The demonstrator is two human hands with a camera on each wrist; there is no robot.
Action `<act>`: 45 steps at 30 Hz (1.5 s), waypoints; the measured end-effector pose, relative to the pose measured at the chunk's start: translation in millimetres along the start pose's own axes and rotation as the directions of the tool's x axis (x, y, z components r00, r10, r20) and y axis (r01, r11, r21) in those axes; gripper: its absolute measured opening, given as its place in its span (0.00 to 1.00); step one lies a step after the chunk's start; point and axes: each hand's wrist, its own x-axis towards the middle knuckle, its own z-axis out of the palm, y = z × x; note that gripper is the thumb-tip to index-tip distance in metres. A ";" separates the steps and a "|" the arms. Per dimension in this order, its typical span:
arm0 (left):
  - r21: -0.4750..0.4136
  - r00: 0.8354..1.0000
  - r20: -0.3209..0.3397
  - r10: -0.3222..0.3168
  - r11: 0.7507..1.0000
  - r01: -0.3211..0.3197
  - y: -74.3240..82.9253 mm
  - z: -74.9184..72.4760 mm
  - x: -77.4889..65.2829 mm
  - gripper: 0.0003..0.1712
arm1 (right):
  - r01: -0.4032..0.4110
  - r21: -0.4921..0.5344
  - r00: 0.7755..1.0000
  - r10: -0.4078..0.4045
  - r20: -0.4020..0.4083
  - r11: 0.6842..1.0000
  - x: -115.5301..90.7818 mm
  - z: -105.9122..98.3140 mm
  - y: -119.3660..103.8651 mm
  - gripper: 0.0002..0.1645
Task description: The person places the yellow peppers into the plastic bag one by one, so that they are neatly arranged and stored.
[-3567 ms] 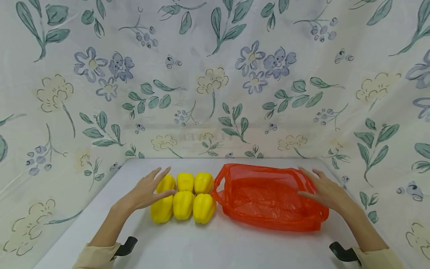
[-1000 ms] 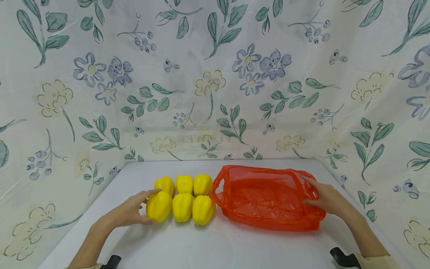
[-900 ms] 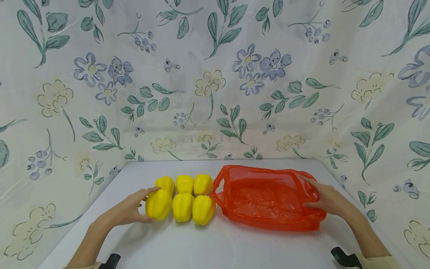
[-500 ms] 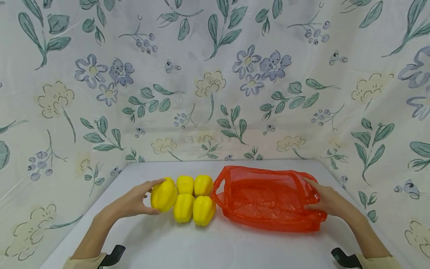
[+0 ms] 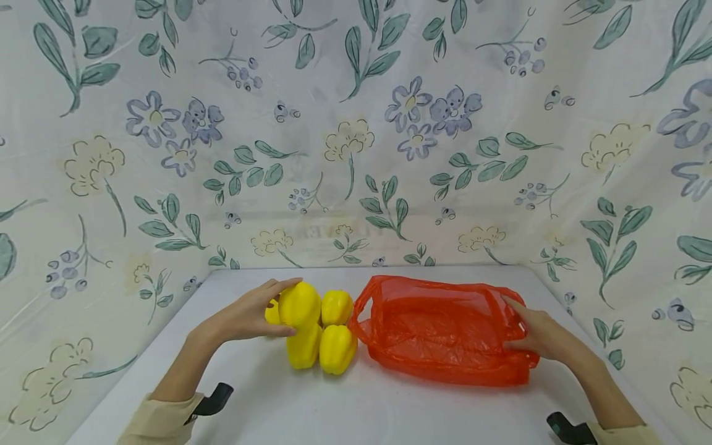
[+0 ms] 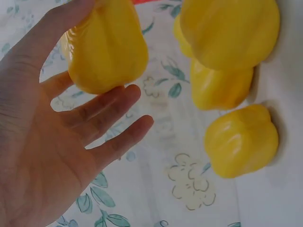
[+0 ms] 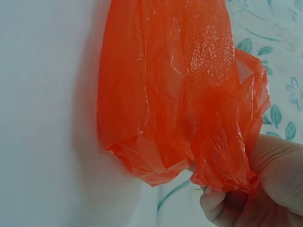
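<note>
Left hand (image 5: 241, 318): gripping yellow pepper (image 5: 303, 303), raised;
Right hand (image 5: 539, 330): gripping red bag (image 5: 439, 327) end;
Other peppers (image 5: 338, 350): on table (image 5: 389, 408)

On the table (image 5: 389, 414), the bag (image 5: 445, 334) lies right of the peppers (image 5: 338, 350)

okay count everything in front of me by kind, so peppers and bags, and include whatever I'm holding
Yellow peppers: 6, including one in the left hand
Red plastic bag: 1
Total: 7
</note>
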 end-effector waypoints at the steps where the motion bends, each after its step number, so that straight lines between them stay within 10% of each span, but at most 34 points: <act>1: 0.002 1.000 0.002 0.005 1.000 -0.005 2.6 0.5 3.1 0.54 | 0.004 0.005 1.000 -0.004 -0.002 1.000 -0.2 0.2 -0.4 0.60; 23: -0.087 0.980 0.151 0.128 0.989 -0.116 64.9 26.4 74.0 0.53 | 0.030 0.002 1.000 -0.030 -0.010 1.000 1.5 1.2 -2.0 0.63; 45: 0.023 0.921 0.247 0.302 0.948 -0.317 130.2 76.0 147.6 0.48 | 0.013 0.022 1.000 -0.013 -0.011 1.000 0.3 2.1 -5.4 0.66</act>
